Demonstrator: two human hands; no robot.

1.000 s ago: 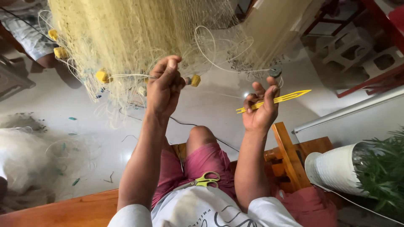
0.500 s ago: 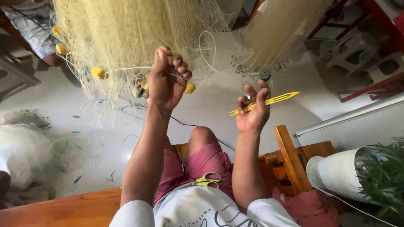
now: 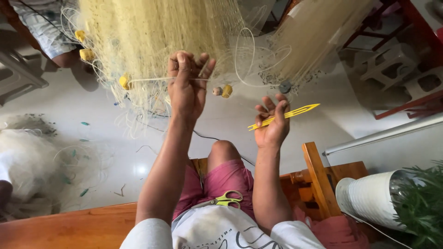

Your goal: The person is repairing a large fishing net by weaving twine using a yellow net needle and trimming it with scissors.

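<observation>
I see a big pale yellow fishing net point(image 3: 157, 41) hanging in front of me, bunched up and reaching from the top left across the middle. More net point(image 3: 41, 170) lies in a soft heap on the floor at the left edge. A white pot point(image 3: 369, 198) with a green plant point(image 3: 422, 203) stands at the bottom right, next to the wooden bench point(image 3: 69, 228) I sit on. My left hand point(image 3: 187, 87) is up at the net, fingers curled and pinching a thin white line that runs sideways through it. My right hand point(image 3: 272, 127) is lower and a little apart, fingers half spread, thumb and finger pinching a yellow netting needle point(image 3: 286, 115) that points right. Scissors with green handles point(image 3: 224, 200) lie on my lap. Small yellow floats point(image 3: 124, 82) hang on the net edge.
</observation>
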